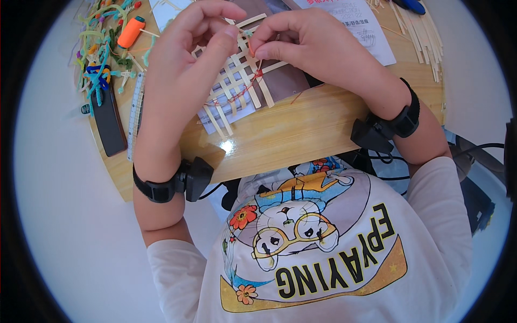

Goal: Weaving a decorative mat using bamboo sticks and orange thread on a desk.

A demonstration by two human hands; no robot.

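Observation:
A lattice of woven pale wooden strips [235, 81] lies on papers near the table's front edge. Along its near side runs a thin red cord [237, 97], wound around the strips, with a small red bunch near the right corner. My right hand [301, 43] pinches the red cord between thumb and index finger just above that corner. Over the lattice's far left part, my left hand [202, 46] has its fingers curled toward the thumb; whatever they may hold is hidden.
Colourful pipe cleaners [99, 48], an orange spool [131, 32], a dark phone-like slab [109, 124] and a clear ruler [134, 116] lie at the left. Loose wooden strips [423, 40] and a blue-handled tool [413, 5] are at the far right. A printed sheet [377, 48] lies beneath my right forearm.

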